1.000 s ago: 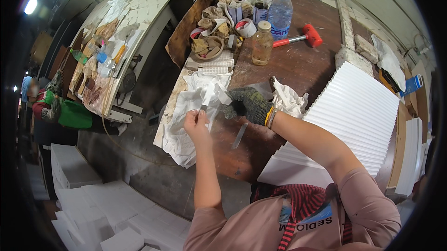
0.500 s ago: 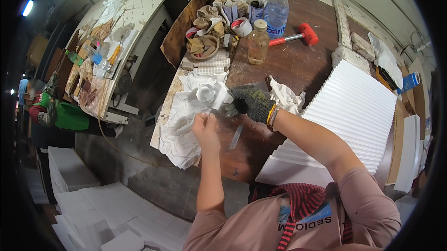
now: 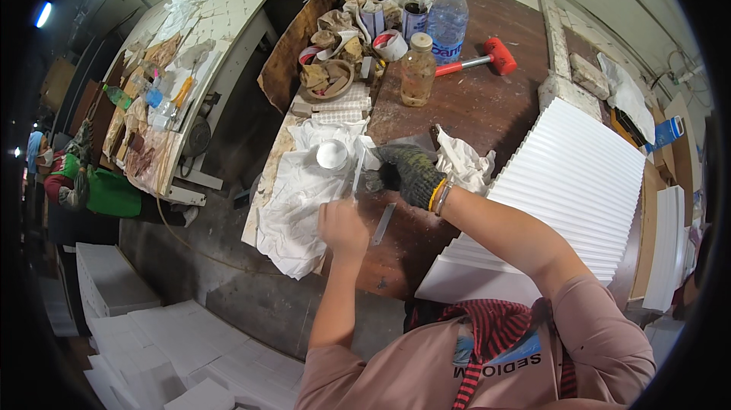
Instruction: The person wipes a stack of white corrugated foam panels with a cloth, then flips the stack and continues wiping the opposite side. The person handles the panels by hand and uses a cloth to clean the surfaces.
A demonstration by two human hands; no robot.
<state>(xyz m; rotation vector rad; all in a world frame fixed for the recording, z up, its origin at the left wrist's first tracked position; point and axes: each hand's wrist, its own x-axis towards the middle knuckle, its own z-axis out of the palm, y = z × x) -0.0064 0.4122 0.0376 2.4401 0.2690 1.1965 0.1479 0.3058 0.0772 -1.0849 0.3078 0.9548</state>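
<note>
My right hand, in a dark knitted glove, grips a flat metal scraper blade over the crumpled white paper on the brown wooden bench. My bare left hand is curled just below it, fingers closed at the lower end of the blade; what it pinches is hidden. A small white round cup sits on the paper just left of the glove. A thin metal strip lies on the bench between my hands.
A white ribbed panel fills the bench's right side. At the back stand a plastic water bottle, a jar, a red mallet and a bowl of scraps. White slabs are stacked on the floor. A person in green is at left.
My left hand has dropped from the paper toward me and closed below the blade. The gloved right hand has stayed nearly where it was.
</note>
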